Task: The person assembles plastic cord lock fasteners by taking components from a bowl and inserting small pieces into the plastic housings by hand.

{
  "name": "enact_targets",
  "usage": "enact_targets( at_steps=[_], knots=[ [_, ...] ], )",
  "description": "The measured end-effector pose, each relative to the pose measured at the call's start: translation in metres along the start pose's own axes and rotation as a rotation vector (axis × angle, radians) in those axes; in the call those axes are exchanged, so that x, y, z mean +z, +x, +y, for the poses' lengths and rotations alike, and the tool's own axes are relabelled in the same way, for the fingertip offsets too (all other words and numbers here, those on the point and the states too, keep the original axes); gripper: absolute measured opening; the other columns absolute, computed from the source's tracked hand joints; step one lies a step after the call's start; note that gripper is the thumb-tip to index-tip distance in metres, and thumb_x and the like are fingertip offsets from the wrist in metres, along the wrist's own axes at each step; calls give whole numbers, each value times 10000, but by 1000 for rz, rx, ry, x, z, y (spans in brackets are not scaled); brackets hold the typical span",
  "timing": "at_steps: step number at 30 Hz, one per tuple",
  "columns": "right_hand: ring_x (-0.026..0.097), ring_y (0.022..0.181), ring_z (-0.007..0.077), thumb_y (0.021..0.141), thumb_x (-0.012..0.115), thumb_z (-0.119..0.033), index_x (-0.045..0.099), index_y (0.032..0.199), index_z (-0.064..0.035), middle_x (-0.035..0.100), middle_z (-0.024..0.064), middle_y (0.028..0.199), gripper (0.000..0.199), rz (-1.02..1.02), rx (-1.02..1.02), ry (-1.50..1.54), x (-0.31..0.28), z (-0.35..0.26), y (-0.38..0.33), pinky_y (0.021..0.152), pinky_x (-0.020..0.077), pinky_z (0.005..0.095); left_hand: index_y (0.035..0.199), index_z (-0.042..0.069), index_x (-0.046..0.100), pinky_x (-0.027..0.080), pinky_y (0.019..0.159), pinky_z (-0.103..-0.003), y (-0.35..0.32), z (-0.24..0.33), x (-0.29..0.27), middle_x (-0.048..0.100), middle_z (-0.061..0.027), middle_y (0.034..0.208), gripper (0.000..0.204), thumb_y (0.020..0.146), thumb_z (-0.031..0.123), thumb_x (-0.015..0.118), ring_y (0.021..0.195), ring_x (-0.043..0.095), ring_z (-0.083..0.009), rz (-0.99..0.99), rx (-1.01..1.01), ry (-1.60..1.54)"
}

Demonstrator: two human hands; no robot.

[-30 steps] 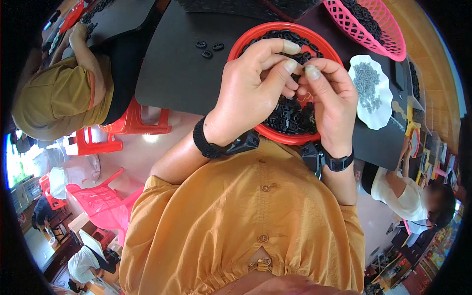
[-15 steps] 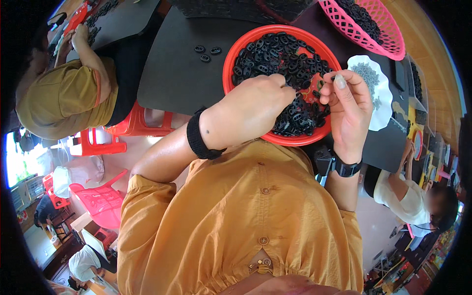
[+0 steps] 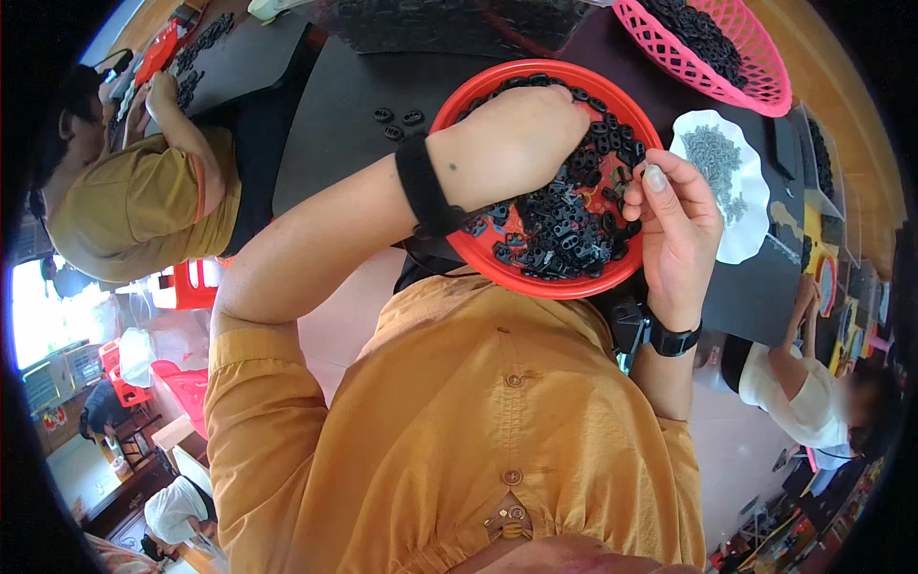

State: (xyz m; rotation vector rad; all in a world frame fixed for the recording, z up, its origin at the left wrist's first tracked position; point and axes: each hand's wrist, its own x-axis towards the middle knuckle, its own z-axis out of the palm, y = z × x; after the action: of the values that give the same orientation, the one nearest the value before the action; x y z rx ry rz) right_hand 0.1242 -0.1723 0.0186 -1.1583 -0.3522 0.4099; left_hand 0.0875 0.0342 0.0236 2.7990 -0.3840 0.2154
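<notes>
My left hand, with a black band at the wrist, reaches over the far side of a red basin. Its fingers are bent down toward the many black plastic two-hole oval pieces there, and the fingertips are hidden. My right hand, wearing a dark watch, is raised at the basin's right rim. Thumb and forefinger are pinched together there; what lies between them is too small to name. Beside this hand stands a white wavy-edged plate of small grey spring-like parts.
Three black oval pieces lie on the dark table left of the basin. At the far right, a pink openwork basket holds more black parts. A person works at another table on the left; another person sits at right.
My left hand has moved away from the right hand, up to the far side of the basin. The right hand stays nearly in place, still pinched.
</notes>
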Motion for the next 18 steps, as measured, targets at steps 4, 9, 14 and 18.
enact_targets(
  at_steps=[4,9,14,18],
  knots=[
    [617,730,112,915,611,-69,620,1098,4,645,61,877,196,-29,8,1,3,-3,-2,632,518,230,914,-17,620,517,702,-358,-3,-12,-8,619,-158,848,189,758,69,684,804,634,-273,-4,67,-56],
    [618,741,106,914,609,-60,608,1124,8,645,64,889,222,-83,33,-23,4,-4,-4,645,532,230,973,-39,627,525,673,-278,-20,2,-25,663,-110,867,207,800,52,694,769,651,-159,-32,-335,-711],
    [610,725,99,895,626,-35,616,1122,16,643,53,866,232,-75,67,-24,18,-6,-5,653,533,227,1062,-26,619,550,736,-260,-42,22,-26,674,-85,965,195,873,20,642,842,652,-130,174,-495,-1202],
    [610,723,95,904,622,-53,619,1115,17,643,50,857,223,-136,63,-70,21,-1,-4,649,532,224,1064,-21,613,556,732,-267,-53,32,-16,670,-90,1003,202,870,16,651,854,655,-141,312,-477,-1280]
  ],
)
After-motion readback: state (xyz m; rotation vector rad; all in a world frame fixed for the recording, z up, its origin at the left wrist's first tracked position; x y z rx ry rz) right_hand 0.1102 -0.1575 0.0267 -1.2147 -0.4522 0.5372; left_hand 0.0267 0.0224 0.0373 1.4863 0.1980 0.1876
